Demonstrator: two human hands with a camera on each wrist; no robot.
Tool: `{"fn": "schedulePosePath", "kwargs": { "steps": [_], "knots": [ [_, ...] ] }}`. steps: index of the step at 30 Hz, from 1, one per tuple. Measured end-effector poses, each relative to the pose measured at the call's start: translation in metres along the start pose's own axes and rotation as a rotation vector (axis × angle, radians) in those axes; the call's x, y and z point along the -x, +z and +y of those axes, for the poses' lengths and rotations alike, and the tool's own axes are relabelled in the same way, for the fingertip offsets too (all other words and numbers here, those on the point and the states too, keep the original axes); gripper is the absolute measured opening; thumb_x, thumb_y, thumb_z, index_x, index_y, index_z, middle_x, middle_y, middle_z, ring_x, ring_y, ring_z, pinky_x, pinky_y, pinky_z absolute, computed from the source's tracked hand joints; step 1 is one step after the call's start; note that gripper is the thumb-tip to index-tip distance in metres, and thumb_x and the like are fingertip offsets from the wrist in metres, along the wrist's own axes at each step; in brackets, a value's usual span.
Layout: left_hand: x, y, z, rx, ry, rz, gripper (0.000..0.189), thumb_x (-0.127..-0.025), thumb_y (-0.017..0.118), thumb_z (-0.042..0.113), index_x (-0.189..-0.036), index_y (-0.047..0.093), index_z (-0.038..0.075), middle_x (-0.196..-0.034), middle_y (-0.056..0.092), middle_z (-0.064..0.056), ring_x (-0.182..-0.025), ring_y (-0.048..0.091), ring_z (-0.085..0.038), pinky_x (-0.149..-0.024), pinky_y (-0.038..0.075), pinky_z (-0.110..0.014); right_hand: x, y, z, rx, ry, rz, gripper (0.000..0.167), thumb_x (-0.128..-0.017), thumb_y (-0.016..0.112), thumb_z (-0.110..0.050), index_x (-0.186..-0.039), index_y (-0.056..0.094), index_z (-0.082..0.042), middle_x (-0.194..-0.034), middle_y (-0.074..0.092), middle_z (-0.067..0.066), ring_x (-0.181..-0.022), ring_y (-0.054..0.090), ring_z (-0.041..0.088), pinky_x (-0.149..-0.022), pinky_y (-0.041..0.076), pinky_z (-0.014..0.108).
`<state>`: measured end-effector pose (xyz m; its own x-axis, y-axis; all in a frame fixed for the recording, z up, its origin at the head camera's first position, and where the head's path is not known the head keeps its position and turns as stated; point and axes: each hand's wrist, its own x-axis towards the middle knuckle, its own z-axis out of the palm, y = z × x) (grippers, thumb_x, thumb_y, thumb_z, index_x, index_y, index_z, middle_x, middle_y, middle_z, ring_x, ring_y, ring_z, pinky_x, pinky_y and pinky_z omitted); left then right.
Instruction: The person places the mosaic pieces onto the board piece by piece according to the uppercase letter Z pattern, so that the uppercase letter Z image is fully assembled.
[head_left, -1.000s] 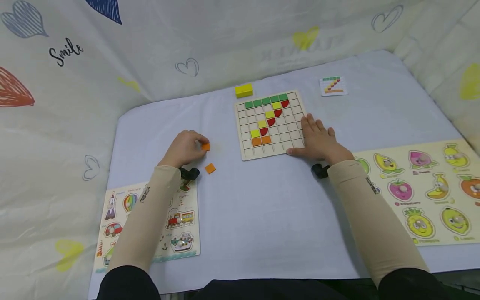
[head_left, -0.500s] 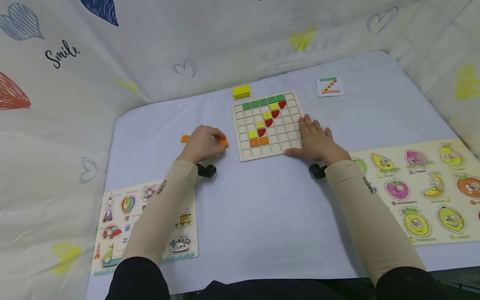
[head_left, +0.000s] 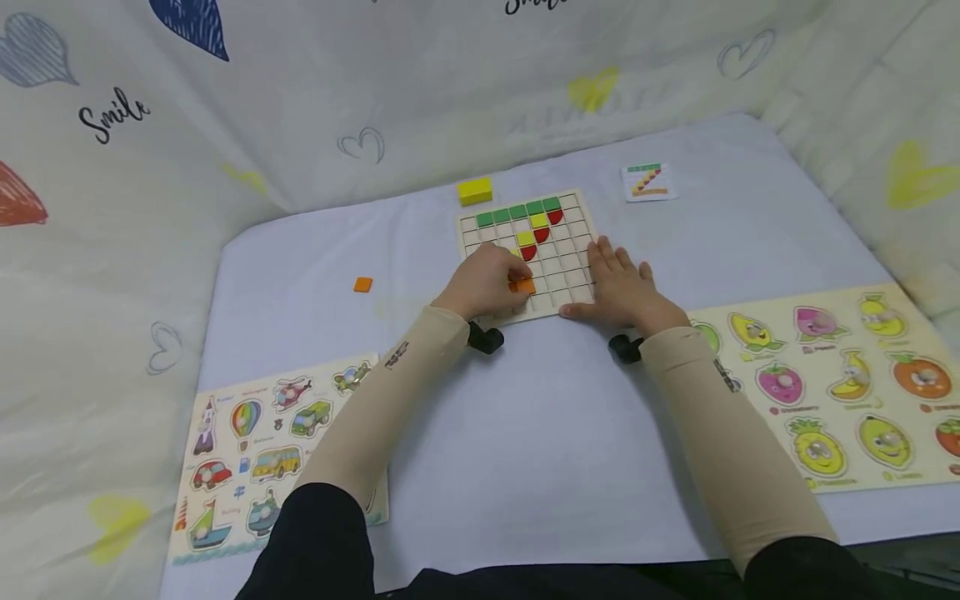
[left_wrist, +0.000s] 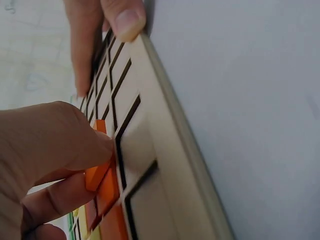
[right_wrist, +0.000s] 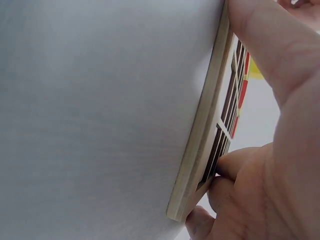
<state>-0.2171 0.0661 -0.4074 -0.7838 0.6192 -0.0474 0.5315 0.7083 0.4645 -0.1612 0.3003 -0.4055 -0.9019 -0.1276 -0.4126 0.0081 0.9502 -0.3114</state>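
Note:
My left hand [head_left: 483, 283] pinches an orange tile [left_wrist: 100, 125] between thumb and fingers, tilted low over the wooden grid board [head_left: 570, 262]. Close beneath it in the left wrist view lie other orange tiles [left_wrist: 115, 225] set in the grid. My right hand [head_left: 618, 287] rests at the board's near right corner, thumb along the front edge and straight fingers along the right side. Green tiles [head_left: 517, 213] form a row across the top of the grid. Yellow tiles [head_left: 538, 221] and red quarter-round tiles [head_left: 542, 236] step down diagonally; my left hand hides the lower ones.
A loose orange tile [head_left: 363, 285] lies left of the board. Behind stand a yellow block [head_left: 475, 192] and, farther right, a pattern card [head_left: 648, 182]. A vehicle puzzle [head_left: 318, 375] is under my left forearm; a fruit puzzle [head_left: 813, 379] lies at the right.
My left hand has picked up one of two loose orange tiles and carried it right, over the board. My right hand stays at the board's corner.

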Motion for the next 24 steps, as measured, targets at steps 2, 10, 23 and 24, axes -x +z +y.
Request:
{"fn": "schedulePosePath", "kwargs": {
  "steps": [2, 10, 23, 24],
  "knots": [
    [-0.003, 0.003, 0.004, -0.002, -0.006, -0.023, 0.026, -0.089, 0.079, 0.024, -0.114, 0.081, 0.016, -0.096, 0.077, 0.004, -0.099, 0.054, -0.017, -0.093, 0.047, -0.031, -0.002, 0.003, -0.002, 0.003, -0.001, 0.000, 0.122, -0.092, 0.066, -0.064, -0.165, -0.009, -0.001, -0.173, -0.017, 0.021, -0.160, -0.007, 0.051, -0.123, 0.000, 0.076],
    [-0.009, 0.010, 0.005, -0.031, 0.003, -0.049, 0.028, -0.094, 0.077, 0.028, -0.121, 0.079, 0.019, -0.109, 0.077, 0.006, -0.104, 0.054, -0.016, -0.099, 0.046, -0.029, -0.003, 0.006, -0.007, 0.001, -0.003, 0.000, 0.121, -0.093, 0.065, -0.065, -0.165, -0.009, -0.001, -0.173, -0.017, 0.021, -0.160, -0.006, 0.050, -0.123, 0.000, 0.076],
    [0.018, -0.001, -0.011, -0.040, -0.042, -0.038, 0.028, -0.096, 0.072, 0.031, -0.122, 0.078, 0.021, -0.120, 0.072, 0.006, -0.118, 0.053, -0.014, -0.108, 0.047, -0.031, -0.003, 0.005, 0.003, -0.006, -0.010, 0.014, 0.121, -0.093, 0.066, -0.062, -0.164, -0.011, -0.001, -0.172, -0.019, 0.021, -0.160, -0.007, 0.050, -0.123, -0.001, 0.076],
    [0.022, -0.003, -0.016, -0.039, -0.044, -0.037, 0.027, -0.096, 0.073, 0.030, -0.120, 0.079, 0.020, -0.118, 0.073, 0.006, -0.116, 0.054, -0.015, -0.107, 0.047, -0.031, -0.004, 0.005, 0.004, -0.008, -0.010, 0.014, 0.122, -0.093, 0.066, -0.061, -0.164, -0.012, -0.001, -0.172, -0.020, 0.021, -0.160, -0.008, 0.050, -0.123, -0.002, 0.076]
  ]
}}
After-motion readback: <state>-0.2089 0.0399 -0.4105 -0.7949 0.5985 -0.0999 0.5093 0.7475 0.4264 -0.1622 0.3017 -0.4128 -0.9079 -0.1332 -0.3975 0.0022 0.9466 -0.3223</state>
